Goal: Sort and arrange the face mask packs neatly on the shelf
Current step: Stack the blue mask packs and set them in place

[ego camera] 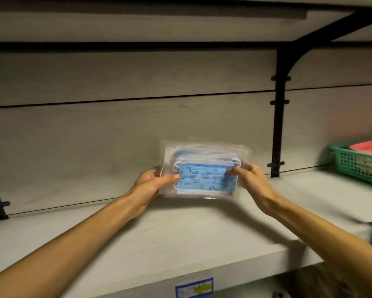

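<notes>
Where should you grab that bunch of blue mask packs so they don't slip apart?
Probably by the two short ends, one hand from each side, as the left hand and right hand grip the mask packs now: the slippery stack stands upright, so squeezing both ends keeps it together.

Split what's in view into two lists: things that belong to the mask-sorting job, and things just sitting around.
Part of the job:
- stack of blue mask packs, held upright over the shelf
- left hand and right hand, each gripping one end
- shelf board

Just sitting around:
- green basket with red contents, at right
- black bracket
- blue price label
</notes>
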Demonstrator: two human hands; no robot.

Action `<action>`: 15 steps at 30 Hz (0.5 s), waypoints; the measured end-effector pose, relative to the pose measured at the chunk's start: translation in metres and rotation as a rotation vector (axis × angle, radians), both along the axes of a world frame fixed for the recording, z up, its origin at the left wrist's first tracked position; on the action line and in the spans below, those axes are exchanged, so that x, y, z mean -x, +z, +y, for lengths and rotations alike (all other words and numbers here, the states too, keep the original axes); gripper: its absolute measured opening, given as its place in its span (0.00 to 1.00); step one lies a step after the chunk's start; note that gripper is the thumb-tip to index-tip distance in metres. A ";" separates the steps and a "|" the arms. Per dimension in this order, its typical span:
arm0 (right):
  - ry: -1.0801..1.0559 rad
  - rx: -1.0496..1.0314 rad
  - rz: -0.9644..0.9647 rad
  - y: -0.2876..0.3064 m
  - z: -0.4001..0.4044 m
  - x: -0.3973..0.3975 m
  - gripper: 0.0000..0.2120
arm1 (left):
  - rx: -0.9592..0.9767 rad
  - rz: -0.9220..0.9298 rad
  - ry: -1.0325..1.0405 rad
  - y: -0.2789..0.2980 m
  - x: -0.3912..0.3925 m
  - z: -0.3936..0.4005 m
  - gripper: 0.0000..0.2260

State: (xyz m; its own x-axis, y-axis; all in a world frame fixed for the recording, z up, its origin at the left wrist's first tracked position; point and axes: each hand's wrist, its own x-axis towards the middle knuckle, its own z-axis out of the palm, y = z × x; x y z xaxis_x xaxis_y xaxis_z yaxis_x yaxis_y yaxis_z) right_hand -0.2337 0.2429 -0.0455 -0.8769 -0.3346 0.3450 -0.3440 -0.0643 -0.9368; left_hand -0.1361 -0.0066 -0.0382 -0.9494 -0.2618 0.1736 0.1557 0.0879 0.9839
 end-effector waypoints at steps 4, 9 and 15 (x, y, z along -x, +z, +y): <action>0.020 -0.074 -0.007 -0.020 0.012 0.001 0.08 | 0.175 -0.076 0.063 -0.018 0.002 0.022 0.12; 0.033 0.000 0.002 -0.020 0.009 0.002 0.08 | -0.142 0.068 0.198 -0.026 0.006 0.038 0.17; 0.104 -0.005 0.005 -0.031 0.010 0.001 0.08 | -0.145 0.137 0.204 -0.044 0.000 0.044 0.21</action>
